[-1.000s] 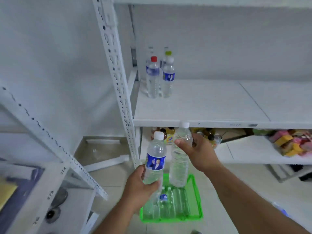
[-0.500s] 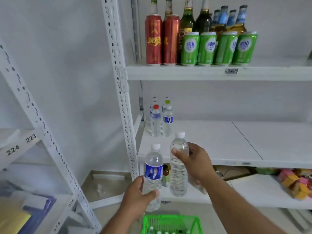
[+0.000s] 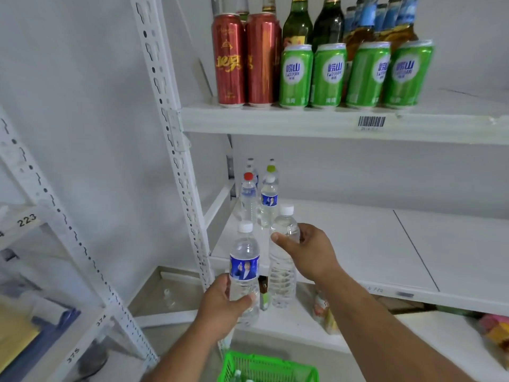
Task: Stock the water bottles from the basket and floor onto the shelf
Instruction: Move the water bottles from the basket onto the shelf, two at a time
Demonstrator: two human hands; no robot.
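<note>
Left hand [image 3: 223,304] grips a labelled bottle [image 3: 244,271], right hand [image 3: 308,255] a plain one [image 3: 283,260], both at the shelf [image 3: 358,244] edge; four bottles [image 3: 259,199] stocked, more in the basket [image 3: 267,368]

A single head-worn wide-angle view looks forward and slightly down from close in front of the white metal shelving rack [image 3: 176,150]. Its middle shelf board [image 3: 358,244] sits centre, and the green plastic basket [image 3: 264,368] is cut by the bottom edge.
</note>
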